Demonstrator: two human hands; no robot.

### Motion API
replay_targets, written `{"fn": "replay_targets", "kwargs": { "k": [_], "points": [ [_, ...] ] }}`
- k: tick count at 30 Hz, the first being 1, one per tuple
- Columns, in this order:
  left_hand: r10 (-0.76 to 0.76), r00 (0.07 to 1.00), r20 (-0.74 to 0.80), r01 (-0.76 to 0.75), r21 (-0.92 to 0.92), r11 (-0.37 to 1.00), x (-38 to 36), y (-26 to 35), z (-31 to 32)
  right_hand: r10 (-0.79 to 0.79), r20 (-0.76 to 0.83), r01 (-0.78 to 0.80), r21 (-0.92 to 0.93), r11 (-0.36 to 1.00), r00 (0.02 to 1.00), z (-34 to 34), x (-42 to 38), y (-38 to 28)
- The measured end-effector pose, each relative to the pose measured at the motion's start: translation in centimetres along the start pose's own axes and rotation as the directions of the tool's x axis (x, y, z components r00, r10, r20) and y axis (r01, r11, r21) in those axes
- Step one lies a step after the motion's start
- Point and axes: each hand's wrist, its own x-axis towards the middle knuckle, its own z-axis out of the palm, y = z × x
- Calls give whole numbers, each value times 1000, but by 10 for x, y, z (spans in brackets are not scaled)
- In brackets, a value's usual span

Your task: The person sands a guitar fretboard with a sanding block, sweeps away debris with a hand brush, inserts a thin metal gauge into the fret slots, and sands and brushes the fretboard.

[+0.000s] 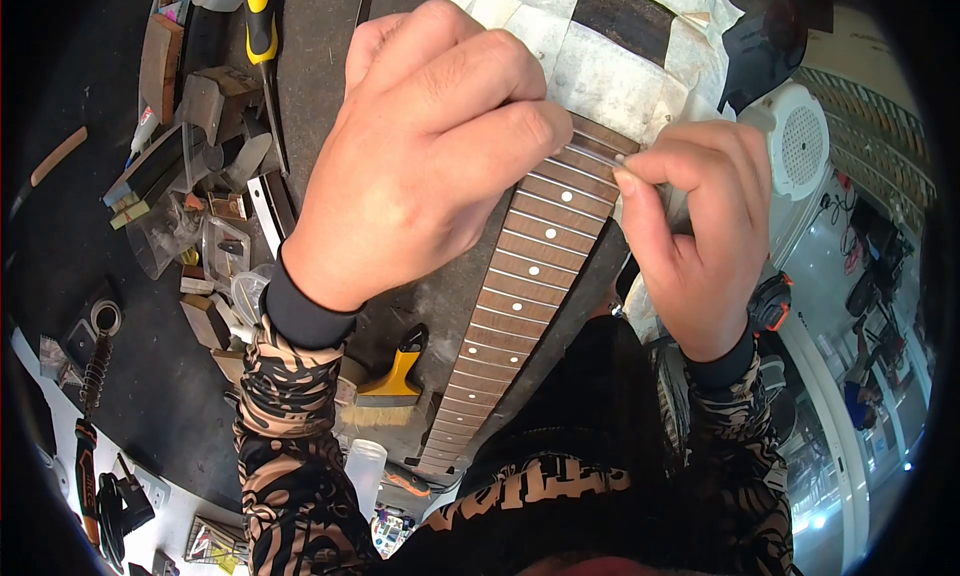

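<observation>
Brown wood, crossed by thin metal frets and dotted with white inlays, makes up the guitar fretboard (pixel 520 276); it runs from low centre up toward the top, where its upper end meets the guitar body covered in pale masking tape (pixel 610 71); the neck lies over a dark, dusty workbench (pixel 320 66). Just left of its lower end sits a yellow-handled brush (pixel 392 386), with a clear plastic bottle (pixel 366 471) below; further left the bench is cluttered with wood blocks (pixel 205 321), small plastic bags and a yellow-handled tool (pixel 261 21) near the top edge; a white speaker-like unit (pixel 800 141) stands to the right. The left hand (pixel 430 146) lies curled over the upper frets, fingertips pressing down on the board and hiding that part. The right hand (pixel 700 236) has thumb and forefinger pinched nearly closed on a thin fret wire (pixel 598 153) at the board's right edge.
</observation>
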Motion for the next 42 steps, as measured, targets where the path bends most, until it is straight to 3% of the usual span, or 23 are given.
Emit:
{"fn": "replay_targets", "kwargs": {
  "k": [17,31,39,42],
  "points": [
    [5,1000,-23,-4,26,1000,1,-3,0,-7,-72,9,16,1000,997,8,4,4],
    [-30,999,28,30,3,1000,-4,-4,-7,-16,5,16,30,999,1000,1,6,0],
    [-115,993,-35,113,-48,992,5,-9,-27,53,-43,-50,86,995,998,-12,6,6],
    [-100,995,7,100,4,995,1,-13,-31,95,-106,-82,122,989,990,-15,0,12]
  ]
}}
